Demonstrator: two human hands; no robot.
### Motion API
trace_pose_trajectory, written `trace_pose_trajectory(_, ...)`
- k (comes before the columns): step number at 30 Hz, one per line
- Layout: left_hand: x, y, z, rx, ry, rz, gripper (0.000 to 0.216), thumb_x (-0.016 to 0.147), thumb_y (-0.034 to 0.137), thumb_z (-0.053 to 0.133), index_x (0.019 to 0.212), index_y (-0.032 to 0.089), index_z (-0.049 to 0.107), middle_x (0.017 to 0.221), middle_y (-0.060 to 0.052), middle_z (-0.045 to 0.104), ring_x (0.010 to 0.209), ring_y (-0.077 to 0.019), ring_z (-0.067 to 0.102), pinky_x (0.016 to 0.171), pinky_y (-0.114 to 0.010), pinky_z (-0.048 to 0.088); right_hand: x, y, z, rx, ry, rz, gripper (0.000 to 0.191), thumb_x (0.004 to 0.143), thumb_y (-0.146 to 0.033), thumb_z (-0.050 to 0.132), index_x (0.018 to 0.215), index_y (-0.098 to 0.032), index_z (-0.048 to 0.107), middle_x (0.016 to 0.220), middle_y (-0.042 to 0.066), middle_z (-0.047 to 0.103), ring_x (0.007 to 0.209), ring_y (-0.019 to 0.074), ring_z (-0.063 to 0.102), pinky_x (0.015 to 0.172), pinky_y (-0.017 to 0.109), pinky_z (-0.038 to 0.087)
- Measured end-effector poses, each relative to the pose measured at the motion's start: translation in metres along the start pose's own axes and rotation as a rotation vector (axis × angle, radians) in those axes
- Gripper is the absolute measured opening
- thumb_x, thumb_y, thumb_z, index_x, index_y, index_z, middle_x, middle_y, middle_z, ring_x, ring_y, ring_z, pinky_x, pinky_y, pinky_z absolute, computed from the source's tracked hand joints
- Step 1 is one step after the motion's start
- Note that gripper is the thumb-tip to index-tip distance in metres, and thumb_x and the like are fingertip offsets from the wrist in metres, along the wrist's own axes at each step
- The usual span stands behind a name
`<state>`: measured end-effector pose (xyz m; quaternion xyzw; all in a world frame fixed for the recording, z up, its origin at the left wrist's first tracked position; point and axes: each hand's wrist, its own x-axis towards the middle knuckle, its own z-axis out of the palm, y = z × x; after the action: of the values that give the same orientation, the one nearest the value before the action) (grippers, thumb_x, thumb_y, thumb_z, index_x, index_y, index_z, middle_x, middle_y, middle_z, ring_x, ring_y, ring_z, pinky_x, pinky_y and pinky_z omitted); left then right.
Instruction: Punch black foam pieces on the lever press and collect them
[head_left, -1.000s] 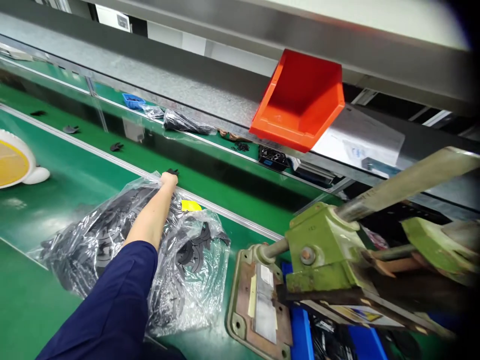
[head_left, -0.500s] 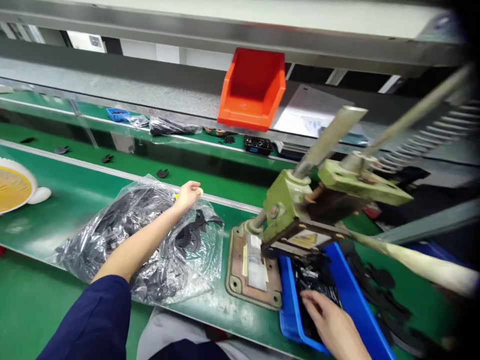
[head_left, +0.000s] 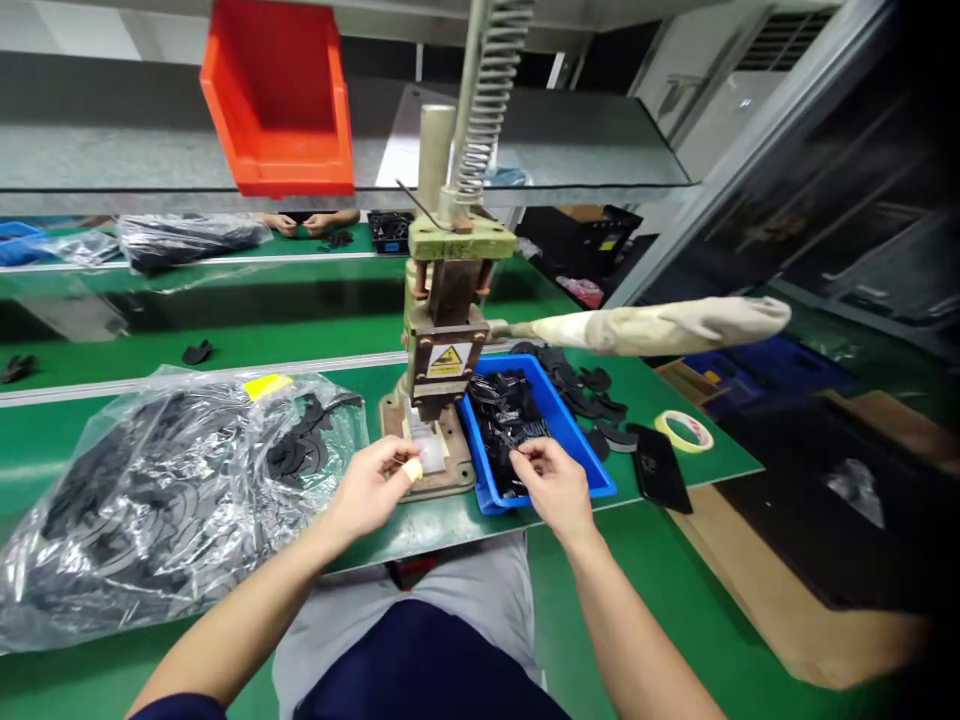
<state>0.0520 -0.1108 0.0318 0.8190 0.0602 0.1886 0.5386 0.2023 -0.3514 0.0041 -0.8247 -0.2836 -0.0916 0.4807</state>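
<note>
My left hand (head_left: 371,487) is curled at the front of the green hand press (head_left: 448,300), by its base plate (head_left: 439,475). One finger has yellow tape on it, and I cannot make out what the fingers hold. My right hand (head_left: 550,482) pinches a small black part over the front of the blue bin (head_left: 596,478), which holds several black parts. The press's cloth-wrapped lever handle (head_left: 660,325) sticks out to the right above the bin.
A clear plastic bag of black parts (head_left: 150,490) lies to the left on the green bench. Loose black parts (head_left: 589,385), a tape roll (head_left: 684,430) and a flat black piece (head_left: 660,468) lie right of the bin. An orange bin (head_left: 281,95) hangs overhead. Another person's hands (head_left: 307,222) rest across the conveyor.
My left hand drew back from the far side of the bag to the press base. My right hand came into view at the blue bin and picked up a black part. The view swung right.
</note>
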Motion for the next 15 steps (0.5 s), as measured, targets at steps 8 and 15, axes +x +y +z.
trace_pose_trajectory(8, -0.024, 0.016, 0.034, -0.045, -0.154, 0.267, 0.019, 0.092, 0.025, 0.064, 0.109, 0.02, 0.069, 0.108, -0.01, 0.073, 0.099, -0.0188, 0.07, 0.082, -0.03, 0.058, -0.049, -0.043, 0.007, 0.296, -0.156, -0.354, 0.012, 0.083, -0.016, 0.068, 0.086, -0.024, 0.06, 0.078, 0.001, 0.067, 0.077, 0.0157, 0.065, 0.073, 0.033, 0.056)
trace_pose_trajectory(15, -0.043, 0.004, 0.029, 0.018, -0.111, 0.454, 0.011, 0.092, 0.018, 0.064, 0.102, 0.019, 0.069, 0.093, -0.007, 0.073, 0.086, -0.0157, 0.07, 0.078, -0.028, 0.058, -0.063, -0.048, 0.013, 0.351, -0.219, -0.417, 0.021, 0.08, -0.009, 0.07, 0.093, -0.026, 0.066, 0.08, 0.002, 0.07, 0.079, 0.018, 0.065, 0.072, 0.036, 0.057)
